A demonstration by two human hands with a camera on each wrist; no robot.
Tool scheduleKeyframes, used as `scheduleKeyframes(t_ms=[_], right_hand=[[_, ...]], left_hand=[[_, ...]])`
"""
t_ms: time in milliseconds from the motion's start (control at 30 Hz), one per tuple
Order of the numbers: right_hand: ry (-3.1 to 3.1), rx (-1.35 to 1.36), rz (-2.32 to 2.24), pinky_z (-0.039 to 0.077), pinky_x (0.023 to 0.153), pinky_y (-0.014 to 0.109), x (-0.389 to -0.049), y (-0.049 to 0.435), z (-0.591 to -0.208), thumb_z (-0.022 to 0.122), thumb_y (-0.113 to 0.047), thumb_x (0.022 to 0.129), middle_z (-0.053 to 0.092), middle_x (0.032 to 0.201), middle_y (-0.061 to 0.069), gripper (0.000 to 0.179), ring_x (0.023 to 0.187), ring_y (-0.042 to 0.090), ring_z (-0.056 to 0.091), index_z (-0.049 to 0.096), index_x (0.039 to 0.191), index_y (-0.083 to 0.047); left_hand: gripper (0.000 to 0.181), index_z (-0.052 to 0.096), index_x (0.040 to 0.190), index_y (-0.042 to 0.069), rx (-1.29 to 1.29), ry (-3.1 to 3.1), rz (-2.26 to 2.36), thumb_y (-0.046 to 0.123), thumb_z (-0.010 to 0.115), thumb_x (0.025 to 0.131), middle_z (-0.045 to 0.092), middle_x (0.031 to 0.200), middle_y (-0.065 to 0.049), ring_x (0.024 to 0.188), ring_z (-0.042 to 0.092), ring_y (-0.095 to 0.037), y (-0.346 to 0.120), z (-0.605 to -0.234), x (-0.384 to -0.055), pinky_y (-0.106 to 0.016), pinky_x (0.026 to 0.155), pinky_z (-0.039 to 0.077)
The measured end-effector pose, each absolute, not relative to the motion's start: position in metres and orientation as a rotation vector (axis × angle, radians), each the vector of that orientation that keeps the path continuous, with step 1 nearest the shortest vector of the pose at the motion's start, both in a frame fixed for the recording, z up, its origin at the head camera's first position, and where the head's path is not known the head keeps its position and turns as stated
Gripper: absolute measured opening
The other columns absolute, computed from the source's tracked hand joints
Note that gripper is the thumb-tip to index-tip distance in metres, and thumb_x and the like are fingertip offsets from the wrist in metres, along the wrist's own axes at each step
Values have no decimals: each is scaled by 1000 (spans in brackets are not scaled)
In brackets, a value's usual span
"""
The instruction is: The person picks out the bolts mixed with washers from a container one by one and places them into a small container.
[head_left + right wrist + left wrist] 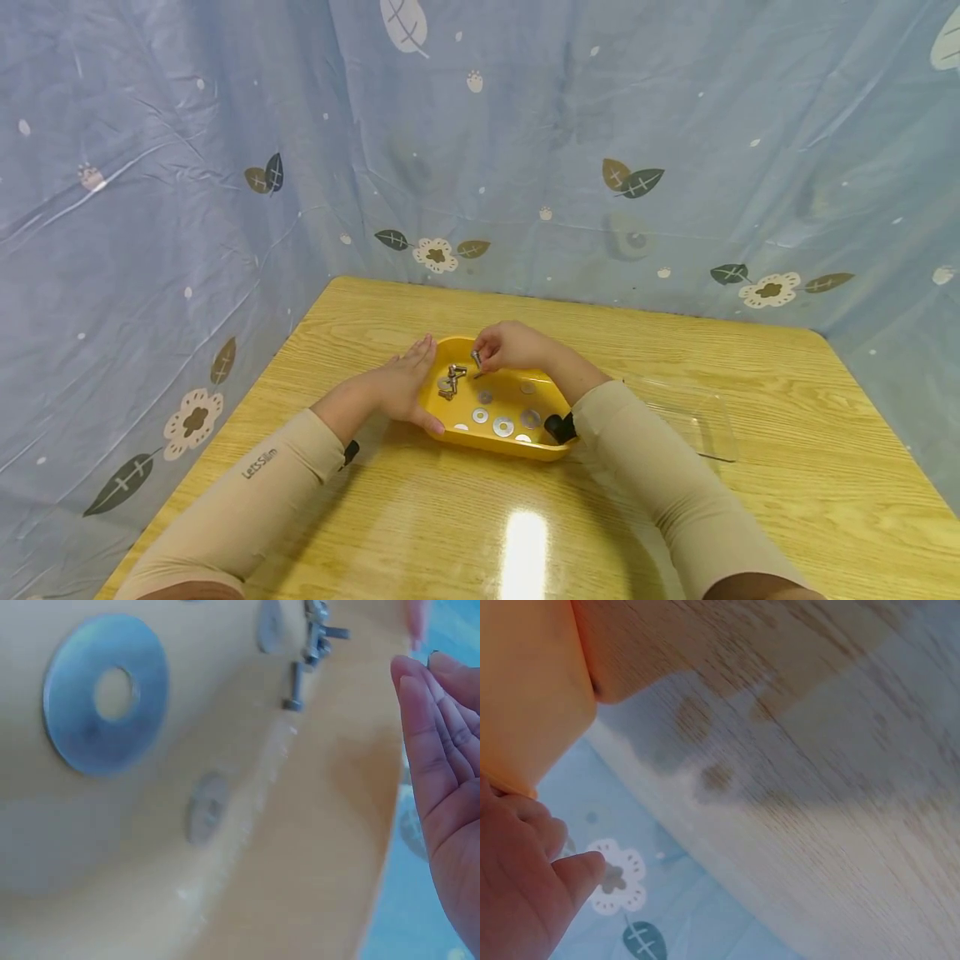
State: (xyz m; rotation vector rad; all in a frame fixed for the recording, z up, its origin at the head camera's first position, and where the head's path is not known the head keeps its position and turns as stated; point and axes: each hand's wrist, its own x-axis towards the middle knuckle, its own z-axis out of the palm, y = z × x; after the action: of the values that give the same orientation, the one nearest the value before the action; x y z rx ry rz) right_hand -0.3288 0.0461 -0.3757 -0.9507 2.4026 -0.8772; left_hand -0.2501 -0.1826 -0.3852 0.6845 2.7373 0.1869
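Right sleeve (660, 467): crosses above the near right corner of the tray; the black device (558, 428) at its cuff shows over that corner, so a careless swing could catch the rim or push washers about.
Washers (503, 433): scattered flat, mostly towards the near edge of the tray (510, 447); probably awkward to lift, since thin discs give fingertips little to catch.
Lid (712, 425): clear, on the worktop (420, 517) beside the tray's right edge, partly behind the arm; easy to overlook and bump.
Left hand (401, 387): grip spread, fingers straight along the tray's left edge, thumb at its near left corner; should it lift off, a nudge could slide the tray.
Bolts (453, 375): heaped near the left edge; tangled, one could drag another along.
Right hand (513, 346): over the tray's far side, grip narrowed to a fingertip pinch on one bolt (476, 358); its slim shank might roll loose and drop.
Curtain (480, 150): hangs behind the worktop's far edge, well apart from the tray.
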Motion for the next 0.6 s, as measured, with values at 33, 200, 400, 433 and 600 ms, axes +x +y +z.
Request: scheduleKeyframes(t_ms=[33,200,400,433,600], right_hand=[[2395,-940,-899,51,69,24,-329,48,-373,66,-9,83,66,84,-1,22,76,10,62,63,105,-6],[2360,-939,-995,52,73,26,-328,62,-359,66,-9,84,66,86,2,25,81,14,63,61,108,-4],[2325,-935,-1093,52,77,30,-326,82,-344,63,-8,85,66,88,6,29,88,28,64,58,112,2],[2326,-936,-1107,52,77,30,-326,85,-341,63,-8,85,66,88,7,30,88,30,64,58,112,3],[2366,-920,-1142,53,77,33,-323,103,-332,65,-7,84,66,87,8,31,86,28,64,59,112,2]], left_hand=[[139,-4,144,-3,682,2739,183,85,52,52,-10,151,-20,139,-5,-28,-183,-385,-250,-53,108,14],[140,-5,145,-2,675,2739,177,86,52,51,-10,151,-19,139,-5,-28,-182,-386,-250,-52,108,14],[140,-7,144,-1,670,2736,173,85,53,52,-12,150,-18,139,-7,-27,-182,-386,-250,-52,108,13],[140,-6,144,-1,671,2737,170,85,53,52,-13,150,-18,139,-7,-27,-182,-386,-250,-52,108,13],[139,-5,145,-2,675,2740,172,84,54,52,-11,151,-18,139,-6,-28,-182,-385,-250,-52,108,13]])
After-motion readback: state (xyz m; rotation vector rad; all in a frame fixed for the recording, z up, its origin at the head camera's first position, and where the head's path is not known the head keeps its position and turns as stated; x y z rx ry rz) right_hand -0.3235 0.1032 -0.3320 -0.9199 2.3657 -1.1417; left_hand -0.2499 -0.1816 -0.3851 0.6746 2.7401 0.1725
